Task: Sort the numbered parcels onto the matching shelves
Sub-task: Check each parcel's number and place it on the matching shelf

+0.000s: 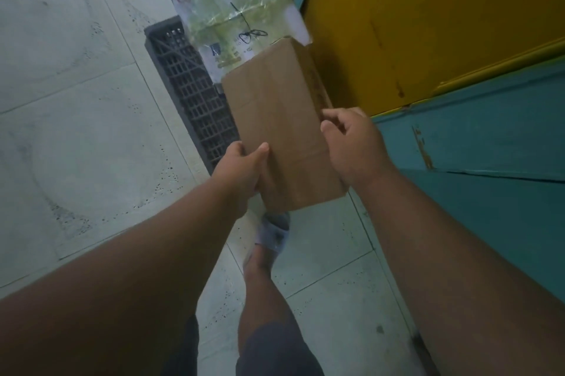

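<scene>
Showing in view: one brown cardboard box (284, 127), two hands, left hand (241, 167) and right hand (351, 143), one plastic-wrapped package (235, 11), one dark crate (189, 91), one sandalled foot (273, 235).

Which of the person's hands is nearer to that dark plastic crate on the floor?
Left. The left hand grips the cardboard box's near left edge, right beside the dark crate. The right hand holds the box's far side, toward the yellow and teal panels.
</scene>
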`<act>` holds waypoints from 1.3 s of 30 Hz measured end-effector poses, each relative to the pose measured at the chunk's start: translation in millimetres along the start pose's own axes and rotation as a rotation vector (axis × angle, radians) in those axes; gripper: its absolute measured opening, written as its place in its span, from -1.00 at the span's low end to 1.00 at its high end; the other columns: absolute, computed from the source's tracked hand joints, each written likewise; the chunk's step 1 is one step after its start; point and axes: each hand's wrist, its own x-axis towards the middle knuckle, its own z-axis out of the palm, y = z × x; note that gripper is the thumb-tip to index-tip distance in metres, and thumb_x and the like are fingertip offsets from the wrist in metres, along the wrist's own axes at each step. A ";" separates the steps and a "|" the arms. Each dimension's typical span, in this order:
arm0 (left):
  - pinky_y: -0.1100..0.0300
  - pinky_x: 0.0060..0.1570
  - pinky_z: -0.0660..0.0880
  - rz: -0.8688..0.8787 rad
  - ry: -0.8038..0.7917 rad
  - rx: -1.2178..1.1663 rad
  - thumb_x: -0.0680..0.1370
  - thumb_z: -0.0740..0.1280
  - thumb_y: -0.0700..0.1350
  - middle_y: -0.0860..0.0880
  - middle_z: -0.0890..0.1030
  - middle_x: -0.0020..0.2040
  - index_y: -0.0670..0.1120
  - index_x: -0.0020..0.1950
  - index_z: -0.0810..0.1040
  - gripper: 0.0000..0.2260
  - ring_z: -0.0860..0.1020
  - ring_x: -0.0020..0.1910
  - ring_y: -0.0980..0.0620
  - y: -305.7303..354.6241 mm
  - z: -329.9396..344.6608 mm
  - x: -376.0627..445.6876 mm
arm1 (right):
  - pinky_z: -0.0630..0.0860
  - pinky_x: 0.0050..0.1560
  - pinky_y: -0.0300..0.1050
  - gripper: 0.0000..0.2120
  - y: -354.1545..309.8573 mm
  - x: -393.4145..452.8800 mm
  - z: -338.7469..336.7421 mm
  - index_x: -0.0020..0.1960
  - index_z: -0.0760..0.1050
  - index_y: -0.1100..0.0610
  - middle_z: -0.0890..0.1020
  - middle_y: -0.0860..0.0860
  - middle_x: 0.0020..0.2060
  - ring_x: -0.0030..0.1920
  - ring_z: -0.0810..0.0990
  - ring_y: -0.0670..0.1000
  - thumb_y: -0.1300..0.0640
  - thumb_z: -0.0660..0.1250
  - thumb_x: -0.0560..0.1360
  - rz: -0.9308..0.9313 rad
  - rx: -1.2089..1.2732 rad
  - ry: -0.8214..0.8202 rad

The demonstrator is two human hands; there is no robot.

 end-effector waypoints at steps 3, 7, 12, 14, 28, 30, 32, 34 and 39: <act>-0.22 0.20 0.56 0.015 0.010 -0.008 0.58 0.31 0.22 -0.06 0.57 0.24 0.02 0.41 0.37 -0.52 0.58 0.17 -0.16 7.4 -13.4 -45.4 | 0.30 -0.16 -0.67 -0.91 -30.7 -39.3 -21.5 0.04 0.52 -0.04 0.44 0.05 0.30 0.10 0.45 -0.17 0.15 0.30 0.62 -0.072 0.085 0.014; -0.27 0.26 0.51 0.074 -0.054 -0.060 0.45 0.35 0.31 -0.07 0.54 0.32 0.08 0.48 0.29 -0.33 0.56 0.23 -0.18 29.2 -34.0 -127.4 | 0.45 0.24 -0.20 -0.65 -81.0 -96.7 -67.4 0.26 0.42 -0.18 0.33 -0.05 0.47 0.36 0.39 -0.06 -0.01 0.43 0.53 -0.026 0.198 -0.107; -0.24 0.08 0.61 0.218 -0.088 0.038 0.55 0.34 0.21 -0.10 0.61 0.19 0.25 0.44 0.30 -0.52 0.66 0.07 -0.19 67.0 -61.5 -227.8 | 0.49 0.28 -0.10 0.05 -154.9 -171.8 -123.1 0.62 0.03 -0.02 0.41 -0.09 0.41 0.32 0.45 -0.16 0.02 0.62 0.35 -0.049 0.407 -0.108; -0.13 -0.12 0.68 0.315 -0.147 0.080 0.63 0.28 0.13 -0.16 0.66 0.11 0.22 0.36 0.41 -0.70 0.70 -0.04 -0.18 82.3 -68.4 -260.8 | 0.58 0.07 -0.28 -0.06 -179.1 -194.5 -141.7 0.58 0.17 0.05 0.53 -0.17 0.23 0.12 0.56 -0.28 0.05 0.62 0.35 -0.082 0.465 -0.043; -0.07 -0.02 0.66 0.604 -0.690 0.379 0.55 0.43 -0.09 -0.12 0.68 0.16 0.02 0.35 0.52 -0.63 0.68 0.10 -0.13 164.2 -143.6 -381.5 | 0.65 -0.06 0.05 -0.79 -265.0 -286.2 -146.6 0.24 0.53 -0.07 0.69 -0.02 0.05 0.03 0.69 0.00 0.10 0.24 0.64 -0.070 0.780 0.392; -0.08 -0.04 0.65 0.654 -0.678 0.442 0.50 0.48 -0.14 -0.10 0.71 0.11 -0.05 0.27 0.55 -0.65 0.69 0.08 -0.13 166.4 -151.4 -387.5 | 0.66 -0.03 0.09 -0.81 -274.8 -296.8 -140.8 0.19 0.56 -0.07 0.69 -0.04 0.05 0.06 0.68 0.02 0.09 0.24 0.65 -0.063 0.770 0.419; -0.14 0.02 0.65 0.717 -0.630 0.489 0.46 0.53 -0.15 -0.06 0.72 0.07 -0.06 0.24 0.55 -0.63 0.70 0.04 -0.10 167.1 -152.4 -398.4 | 0.66 0.01 0.09 -0.82 -281.6 -308.5 -142.3 0.20 0.55 -0.08 0.68 -0.09 0.03 0.01 0.68 -0.04 0.09 0.31 0.62 -0.069 0.665 0.479; -0.17 0.05 0.64 0.808 -0.579 0.499 0.43 0.56 -0.18 -0.03 0.73 0.06 -0.07 0.23 0.53 -0.58 0.71 0.02 -0.06 166.4 -149.0 -408.5 | 0.66 0.04 0.05 -0.79 -286.3 -318.8 -150.2 0.21 0.55 -0.10 0.66 -0.14 0.02 -0.01 0.66 -0.11 0.07 0.36 0.59 -0.067 0.577 0.527; -0.01 -0.04 0.67 0.899 -0.523 0.439 0.31 0.65 -0.12 0.00 0.69 0.07 -0.03 0.26 0.37 -0.36 0.71 -0.01 0.03 165.2 -132.5 -431.3 | 0.59 0.04 -0.13 -0.69 -291.1 -337.6 -172.5 0.19 0.52 -0.20 0.60 -0.15 0.10 0.07 0.60 -0.18 0.01 0.46 0.50 -0.085 0.427 0.592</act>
